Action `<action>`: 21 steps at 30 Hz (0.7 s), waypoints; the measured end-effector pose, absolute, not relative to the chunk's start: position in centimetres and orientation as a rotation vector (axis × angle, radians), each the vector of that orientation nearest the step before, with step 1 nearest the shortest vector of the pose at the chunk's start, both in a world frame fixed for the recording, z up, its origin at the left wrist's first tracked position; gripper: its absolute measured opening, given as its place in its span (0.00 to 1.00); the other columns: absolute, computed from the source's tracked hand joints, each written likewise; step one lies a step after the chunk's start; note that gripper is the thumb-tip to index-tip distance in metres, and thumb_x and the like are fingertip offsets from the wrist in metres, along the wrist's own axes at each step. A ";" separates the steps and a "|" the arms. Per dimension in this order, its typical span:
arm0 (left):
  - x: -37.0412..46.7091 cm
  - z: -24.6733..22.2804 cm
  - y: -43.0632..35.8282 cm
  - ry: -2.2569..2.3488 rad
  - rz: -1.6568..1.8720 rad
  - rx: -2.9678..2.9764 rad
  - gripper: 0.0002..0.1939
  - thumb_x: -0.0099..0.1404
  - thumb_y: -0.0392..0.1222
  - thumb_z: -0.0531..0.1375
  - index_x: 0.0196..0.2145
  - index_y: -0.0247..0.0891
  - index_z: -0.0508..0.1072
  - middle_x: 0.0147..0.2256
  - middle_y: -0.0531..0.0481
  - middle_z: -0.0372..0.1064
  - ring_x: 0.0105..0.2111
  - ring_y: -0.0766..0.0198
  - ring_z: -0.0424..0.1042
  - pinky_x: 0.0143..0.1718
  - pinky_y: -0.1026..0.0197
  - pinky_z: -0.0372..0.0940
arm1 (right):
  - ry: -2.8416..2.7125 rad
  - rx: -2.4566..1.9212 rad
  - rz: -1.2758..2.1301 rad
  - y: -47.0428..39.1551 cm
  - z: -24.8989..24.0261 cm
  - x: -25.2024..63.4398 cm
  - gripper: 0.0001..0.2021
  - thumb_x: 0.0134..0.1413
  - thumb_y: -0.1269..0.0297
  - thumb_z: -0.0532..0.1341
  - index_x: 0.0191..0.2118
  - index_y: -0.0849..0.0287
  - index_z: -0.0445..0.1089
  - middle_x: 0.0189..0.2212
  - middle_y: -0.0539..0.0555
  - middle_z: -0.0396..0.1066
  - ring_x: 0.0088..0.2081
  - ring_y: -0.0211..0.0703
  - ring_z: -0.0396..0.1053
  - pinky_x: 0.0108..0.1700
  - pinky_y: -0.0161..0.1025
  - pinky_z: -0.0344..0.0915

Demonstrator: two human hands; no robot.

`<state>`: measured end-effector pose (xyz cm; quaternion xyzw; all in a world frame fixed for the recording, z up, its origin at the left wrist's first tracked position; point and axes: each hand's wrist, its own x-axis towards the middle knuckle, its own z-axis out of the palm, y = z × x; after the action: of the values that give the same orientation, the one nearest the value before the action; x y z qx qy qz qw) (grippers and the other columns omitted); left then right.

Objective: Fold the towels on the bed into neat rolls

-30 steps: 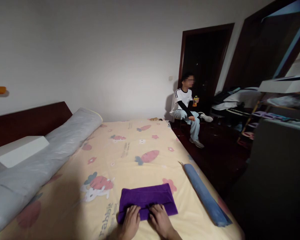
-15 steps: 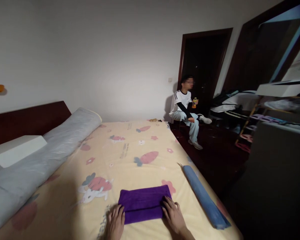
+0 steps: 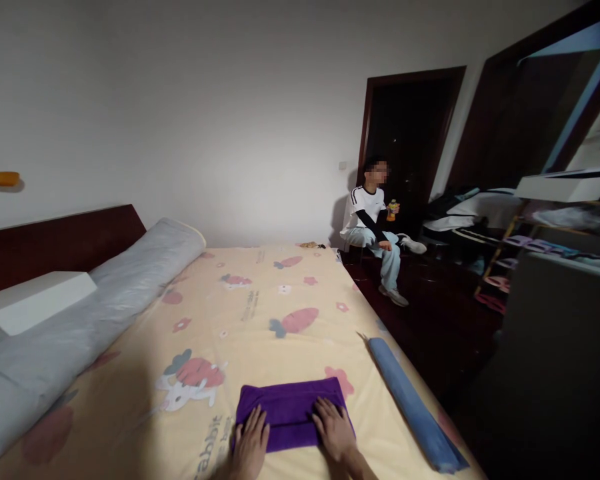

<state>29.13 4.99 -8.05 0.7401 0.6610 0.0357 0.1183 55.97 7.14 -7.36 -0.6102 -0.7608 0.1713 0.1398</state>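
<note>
A purple cloth (image 3: 291,407), folded into a flat rectangle, lies on the bed near its front. My left hand (image 3: 251,440) rests flat on the cloth's left part, fingers stretched forward. On the right part of it lies my right hand (image 3: 334,427), palm down with the fingers slightly spread. Neither hand grips anything. A dark fold line runs across the cloth between the two hands. To the right of the cloth is a long, narrow blue folded item (image 3: 413,403), close to the bed's right edge.
The bed (image 3: 260,347) has a yellow sheet with carrots and rabbits. A grey rolled bedding (image 3: 140,280) and a white box (image 3: 45,297) lie along the left. A seated person (image 3: 373,227) holds a bottle (image 3: 392,211) beyond the far right corner. A shelf (image 3: 510,247) stands at right.
My left hand has moved right, from the cloth's left edge onto its surface. My right hand has slid a little left and inward. The view has shifted slightly.
</note>
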 end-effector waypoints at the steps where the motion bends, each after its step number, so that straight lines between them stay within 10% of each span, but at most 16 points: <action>1: 27.7 -8.4 4.9 1.983 0.105 2.189 0.27 0.68 0.40 0.43 0.63 0.48 0.60 0.66 0.49 0.55 0.66 0.55 0.54 0.64 0.37 0.51 | -2.172 -1.803 0.486 7.2 -7.5 57.3 0.24 0.67 0.51 0.46 0.60 0.50 0.66 0.63 0.56 0.60 0.65 0.54 0.56 0.64 0.61 0.50; 11: 26.4 -11.8 3.6 1.794 0.449 2.552 0.23 0.67 0.42 0.48 0.56 0.48 0.71 0.57 0.52 0.70 0.57 0.59 0.68 0.59 0.56 0.64 | -2.245 -1.408 0.399 3.6 -9.1 56.3 0.21 0.64 0.60 0.49 0.59 0.51 0.66 0.63 0.56 0.62 0.63 0.51 0.60 0.62 0.50 0.57; 21: 29.9 -11.8 2.8 1.605 0.244 2.541 0.31 0.68 0.43 0.48 0.66 0.55 0.43 0.67 0.58 0.48 0.65 0.58 0.56 0.64 0.51 0.56 | -2.407 -1.262 0.453 3.3 -10.3 54.6 0.30 0.58 0.68 0.51 0.67 0.50 0.54 0.66 0.54 0.52 0.67 0.50 0.51 0.65 0.51 0.53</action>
<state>29.87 2.80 -11.84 0.8410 0.5312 0.0806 0.0633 54.58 3.27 -10.29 -0.4497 -0.8573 0.1615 0.1919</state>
